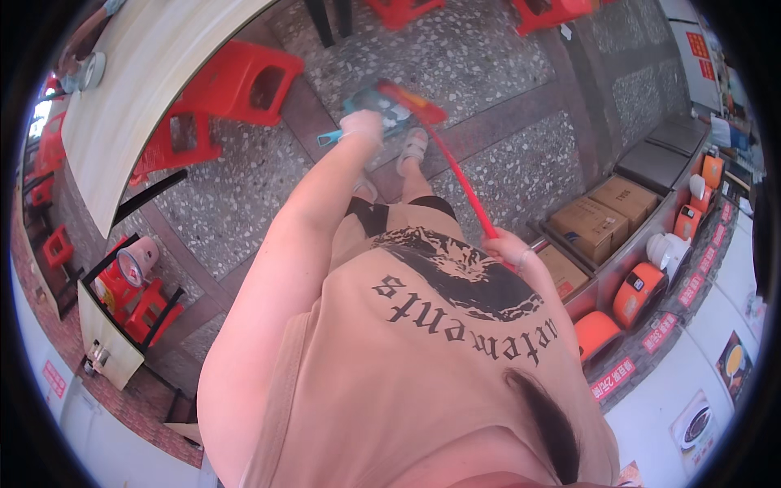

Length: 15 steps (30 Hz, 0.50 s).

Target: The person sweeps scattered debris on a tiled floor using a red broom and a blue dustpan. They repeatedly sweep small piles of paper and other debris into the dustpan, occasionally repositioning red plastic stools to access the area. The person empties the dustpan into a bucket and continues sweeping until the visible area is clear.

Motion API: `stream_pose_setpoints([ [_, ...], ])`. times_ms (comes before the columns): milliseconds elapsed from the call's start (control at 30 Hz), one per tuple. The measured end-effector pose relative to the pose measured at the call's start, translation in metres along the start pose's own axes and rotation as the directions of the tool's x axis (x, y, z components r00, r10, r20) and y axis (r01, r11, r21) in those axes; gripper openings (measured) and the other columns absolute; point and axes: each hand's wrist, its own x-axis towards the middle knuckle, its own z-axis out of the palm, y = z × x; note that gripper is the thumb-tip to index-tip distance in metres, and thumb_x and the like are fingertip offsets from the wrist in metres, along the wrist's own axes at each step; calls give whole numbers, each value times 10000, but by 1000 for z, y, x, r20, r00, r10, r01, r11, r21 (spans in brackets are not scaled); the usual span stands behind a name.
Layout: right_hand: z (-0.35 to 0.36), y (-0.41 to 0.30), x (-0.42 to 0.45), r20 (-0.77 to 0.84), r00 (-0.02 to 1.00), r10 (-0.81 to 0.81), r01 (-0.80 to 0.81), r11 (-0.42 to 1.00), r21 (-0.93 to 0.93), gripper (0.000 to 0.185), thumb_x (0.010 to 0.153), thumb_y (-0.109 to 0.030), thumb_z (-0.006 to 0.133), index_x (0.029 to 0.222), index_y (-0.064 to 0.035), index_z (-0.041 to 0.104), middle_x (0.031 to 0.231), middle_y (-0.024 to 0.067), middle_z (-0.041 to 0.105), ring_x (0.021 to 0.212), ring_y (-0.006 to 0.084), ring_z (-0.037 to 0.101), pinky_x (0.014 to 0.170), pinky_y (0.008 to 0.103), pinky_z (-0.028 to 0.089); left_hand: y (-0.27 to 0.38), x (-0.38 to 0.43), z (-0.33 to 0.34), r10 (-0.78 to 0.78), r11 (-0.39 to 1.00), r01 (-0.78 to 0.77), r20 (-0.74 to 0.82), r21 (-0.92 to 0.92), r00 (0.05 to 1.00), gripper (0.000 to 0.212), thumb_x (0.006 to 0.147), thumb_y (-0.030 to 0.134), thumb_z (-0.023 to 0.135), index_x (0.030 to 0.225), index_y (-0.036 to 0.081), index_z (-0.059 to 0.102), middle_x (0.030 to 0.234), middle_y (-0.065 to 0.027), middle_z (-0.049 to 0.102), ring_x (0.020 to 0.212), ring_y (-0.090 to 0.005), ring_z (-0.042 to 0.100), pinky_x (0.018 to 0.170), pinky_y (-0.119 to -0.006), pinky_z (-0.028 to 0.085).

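Note:
My left hand point(363, 127) is closed around a blue dustpan point(396, 125) low over the speckled floor; the end of its handle sticks out to the left of the hand. Several white scraps lie in the pan. My right hand point(506, 245) grips the red stick of a broom point(460, 174) near my right hip. The broom's red and yellow head, blurred, is at the pan's right side, partly over it. My feet, in light clogs, are just below the pan.
Red plastic stools point(244, 79) stand under a light tabletop point(183, 36) at left. Another person's arm point(82, 36) is by its far edge. A small white scrap point(566, 32) lies on the floor, upper right. Cardboard boxes point(589, 229) and orange containers point(637, 293) line the counter at right.

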Motion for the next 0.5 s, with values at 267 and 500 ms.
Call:
stream_pose_setpoints([
  [267,47,-4,-91,-89,984,-154,141,980,-141,207,845,-91,504,1037,-36,451,575,-23,395,412,56,365,353,192,278,-98,-42,31,-115,982,112,-12,-152,993,283,792,152,522,1051,76,606,1042,-131,629,995,-275,598,777,-399,495],
  [500,63,-70,-61,-81,989,-125,119,990,-78,197,852,-171,525,1014,-88,448,566,-26,400,404,77,384,341,233,325,-183,-148,87,-361,857,285,-106,-429,926,311,770,237,545,1058,129,587,957,-184,629,916,-345,598,780,-440,476],
])
